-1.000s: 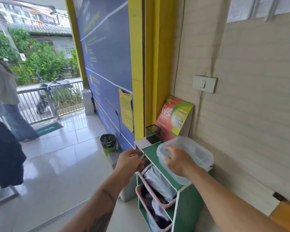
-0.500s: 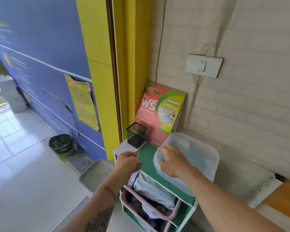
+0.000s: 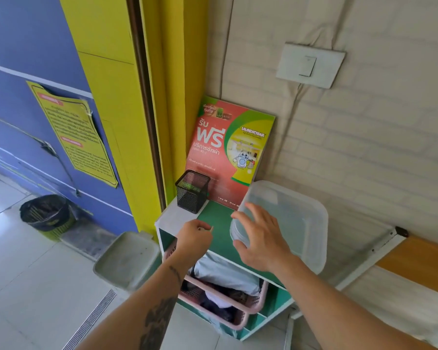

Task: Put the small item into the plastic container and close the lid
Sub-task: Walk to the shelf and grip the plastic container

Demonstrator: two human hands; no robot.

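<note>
A pale brick-pattern wall fills the right side, with a blue and yellow wall running along the left. Low in the middle stands a small green-topped shelf unit, with a pink laundry basket of clothes in its lower compartment.

A clear plastic container with its lid on sits on the shelf top at about 3 o'clock from the centre of the unit, overhanging the right edge. A red and green laundry poster leans against the wall at 12 o'clock from the shelf top. A black mesh pen cup stands at 10 o'clock, near the back left corner.

The right hand rests on the container's near left corner, fingers spread and curled over the lid edge. The left hand hovers over the shelf's front left, at 9 o'clock from the container, loosely closed; a small item is pinched at its fingertips, too tiny to identify.
</note>
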